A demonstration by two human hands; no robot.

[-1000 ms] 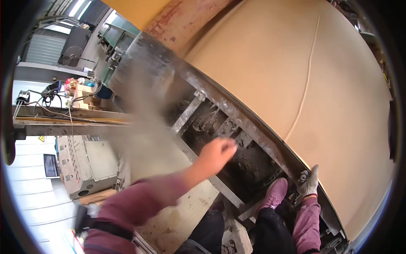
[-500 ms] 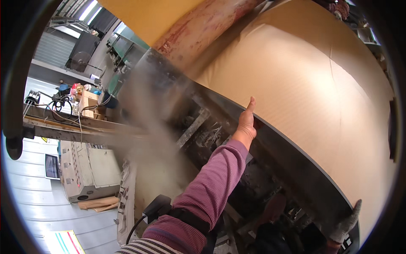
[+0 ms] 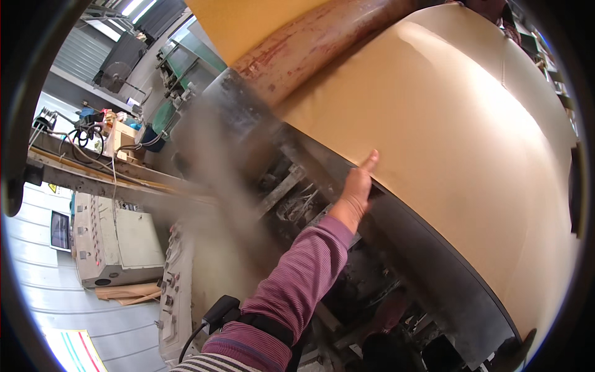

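Note:
A wide tan sheet with a smooth, slightly sheened face curves across the right half of the view. Its near edge runs along a dark metal plate. My left hand, bare below a purple striped sleeve, is closed over that edge. The thumb points up onto the sheet; the other fingers are hidden below. At the lower right rim a dark sliver of my right hand shows at the sheet's edge, its fingers mostly out of sight. Behind the sheet lies a thick reddish-brown stained roller.
Dark machine parts lie under the plate. A beige control cabinet with knobs stands at left beneath a steel beam. An orange-yellow sheet rises behind the roller. Part of another person shows at the upper right.
My left hand has shifted slightly down and left, still at the sheet's edge. My gloved right hand has nearly slipped out of view at the lower right. The whole view has shifted slightly.

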